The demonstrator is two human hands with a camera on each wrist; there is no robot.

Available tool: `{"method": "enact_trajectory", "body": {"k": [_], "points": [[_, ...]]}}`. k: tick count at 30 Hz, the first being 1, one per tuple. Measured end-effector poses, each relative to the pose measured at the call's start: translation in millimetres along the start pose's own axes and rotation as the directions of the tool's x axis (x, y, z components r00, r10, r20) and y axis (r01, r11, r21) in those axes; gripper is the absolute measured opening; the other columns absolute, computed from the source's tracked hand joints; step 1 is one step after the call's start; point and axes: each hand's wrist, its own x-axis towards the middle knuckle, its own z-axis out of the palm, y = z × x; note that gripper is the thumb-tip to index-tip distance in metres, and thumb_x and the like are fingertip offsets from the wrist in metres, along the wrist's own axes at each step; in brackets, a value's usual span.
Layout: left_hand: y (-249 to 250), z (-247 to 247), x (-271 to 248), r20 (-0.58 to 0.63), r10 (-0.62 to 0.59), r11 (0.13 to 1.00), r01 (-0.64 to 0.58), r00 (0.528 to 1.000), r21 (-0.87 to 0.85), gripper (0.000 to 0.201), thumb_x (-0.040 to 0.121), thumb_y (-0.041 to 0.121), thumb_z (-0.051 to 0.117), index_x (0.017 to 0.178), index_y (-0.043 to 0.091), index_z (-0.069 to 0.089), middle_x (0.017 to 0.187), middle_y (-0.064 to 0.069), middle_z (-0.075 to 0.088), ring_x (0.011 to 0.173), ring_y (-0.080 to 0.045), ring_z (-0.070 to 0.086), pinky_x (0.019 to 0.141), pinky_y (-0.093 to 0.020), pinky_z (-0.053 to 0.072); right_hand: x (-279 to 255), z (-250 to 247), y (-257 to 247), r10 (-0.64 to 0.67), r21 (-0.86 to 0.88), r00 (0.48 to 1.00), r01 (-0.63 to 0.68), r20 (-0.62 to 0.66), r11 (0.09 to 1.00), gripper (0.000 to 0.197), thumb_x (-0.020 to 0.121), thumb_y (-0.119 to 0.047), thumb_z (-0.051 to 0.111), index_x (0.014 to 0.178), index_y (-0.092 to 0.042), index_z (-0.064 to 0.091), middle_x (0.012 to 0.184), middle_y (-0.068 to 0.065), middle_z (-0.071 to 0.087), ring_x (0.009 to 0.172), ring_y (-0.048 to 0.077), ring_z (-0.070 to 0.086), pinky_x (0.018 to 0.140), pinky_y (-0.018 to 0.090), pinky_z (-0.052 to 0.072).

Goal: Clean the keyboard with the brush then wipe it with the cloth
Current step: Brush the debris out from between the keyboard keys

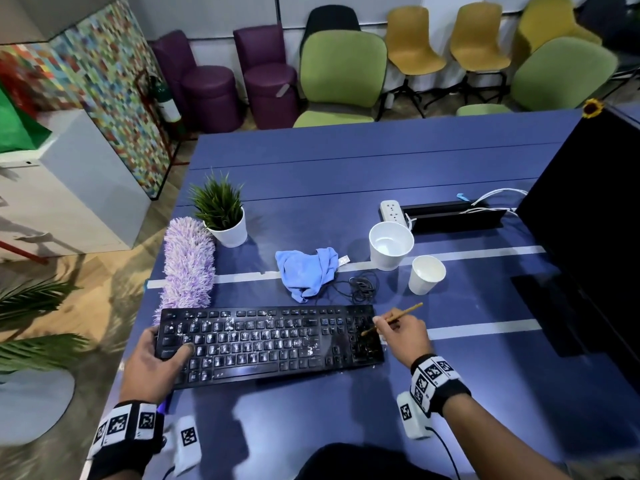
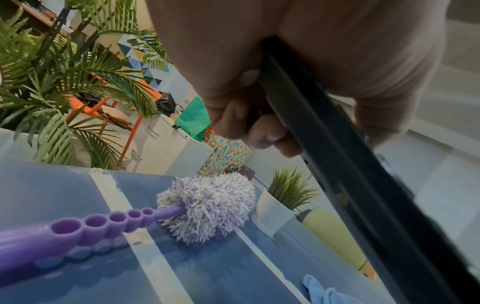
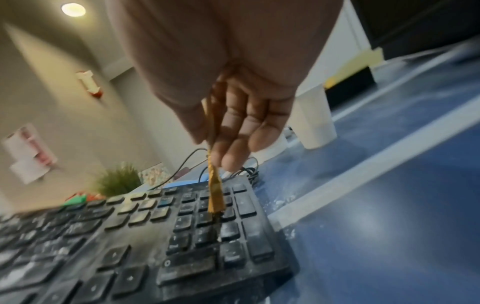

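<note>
A black keyboard (image 1: 270,341) dusted with white powder lies on the blue table (image 1: 346,174). My left hand (image 1: 156,358) grips its left end, thumb on the keys, fingers curled under the edge (image 2: 324,131). My right hand (image 1: 401,332) pinches a thin brush with a wooden handle (image 1: 398,317); its golden ferrule and bristles (image 3: 215,197) touch the number pad keys (image 3: 207,226). A crumpled blue cloth (image 1: 306,271) lies behind the keyboard, also at the bottom of the left wrist view (image 2: 319,292).
A purple fluffy duster (image 1: 188,265) lies left of the keyboard, next to a small potted plant (image 1: 221,213). Two white cups (image 1: 391,245) (image 1: 426,274), a coiled cable (image 1: 360,285), a power strip (image 1: 393,211) and a dark monitor (image 1: 588,220) stand behind and right.
</note>
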Motion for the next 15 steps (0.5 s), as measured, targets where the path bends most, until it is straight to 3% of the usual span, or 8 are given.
{"method": "enact_trajectory", "body": {"k": [4, 5, 10, 12, 14, 15], "points": [[-1, 0, 5, 0.024, -0.004, 1.000, 0.004, 1.000, -0.010, 0.055, 0.056, 0.041, 0.071, 0.105, 0.030, 0.050, 0.090, -0.006, 0.071, 0.080, -0.025, 0.069, 0.078, -0.049, 0.056, 1, -5, -4, -0.007, -0.063, 0.971, 0.023, 0.239, 0.998, 0.024, 0.090, -0.028, 0.064, 0.067, -0.020, 0.062, 0.061, 0.000, 0.072, 0.053, 0.006, 0.066, 0.070, 0.028, 0.056], [-2, 0, 7, 0.029, -0.005, 1.000, 0.005, 1.000, -0.013, 0.056, 0.055, 0.042, 0.071, 0.105, 0.030, 0.049, 0.091, -0.006, 0.071, 0.081, -0.025, 0.069, 0.079, -0.050, 0.056, 3, -8, -6, -0.013, -0.071, 0.968, 0.031, 0.250, 0.997, 0.024, 0.090, -0.027, 0.063, 0.067, -0.019, 0.062, 0.061, 0.000, 0.072, 0.053, 0.006, 0.066, 0.069, 0.027, 0.056], [-2, 2, 6, 0.026, 0.008, 1.000, -0.008, 1.000, -0.016, 0.055, 0.055, 0.042, 0.070, 0.104, 0.028, 0.051, 0.092, -0.007, 0.071, 0.082, -0.024, 0.068, 0.083, -0.047, 0.054, 8, -9, -6, -0.027, 0.116, 0.979, 0.003, 0.201, 0.993, 0.021, 0.088, -0.024, 0.069, 0.075, -0.008, 0.066, 0.068, 0.007, 0.074, 0.056, 0.019, 0.066, 0.065, 0.037, 0.058], [0, 2, 6, 0.030, 0.008, 1.000, -0.007, 1.000, -0.012, 0.058, 0.054, 0.044, 0.070, 0.106, 0.026, 0.052, 0.092, -0.006, 0.071, 0.082, -0.024, 0.068, 0.084, -0.047, 0.054, 7, -5, 2, 0.007, -0.014, 0.976, -0.004, 0.219, 1.000, 0.024, 0.087, -0.031, 0.069, 0.072, -0.013, 0.067, 0.064, 0.004, 0.072, 0.057, 0.018, 0.066, 0.065, 0.035, 0.058], [1, 1, 5, 0.036, 0.007, 1.000, -0.007, 0.999, -0.005, 0.056, 0.056, 0.041, 0.070, 0.106, 0.025, 0.053, 0.092, -0.007, 0.071, 0.081, -0.025, 0.068, 0.083, -0.047, 0.054, 7, -7, 6, 0.038, -0.181, 0.988, -0.011, 0.149, 0.983, 0.029, 0.087, -0.037, 0.065, 0.066, -0.017, 0.064, 0.061, 0.001, 0.068, 0.064, 0.019, 0.065, 0.068, 0.034, 0.055], [2, 1, 5, 0.032, 0.010, 1.000, -0.010, 0.999, -0.006, 0.054, 0.056, 0.040, 0.070, 0.105, 0.025, 0.052, 0.091, -0.007, 0.071, 0.080, -0.025, 0.068, 0.081, -0.047, 0.055, 7, -9, 5, 0.046, -0.177, 0.989, -0.021, 0.142, 0.984, 0.029, 0.087, -0.037, 0.065, 0.065, -0.018, 0.062, 0.060, 0.000, 0.068, 0.065, 0.019, 0.065, 0.069, 0.034, 0.055]]}}
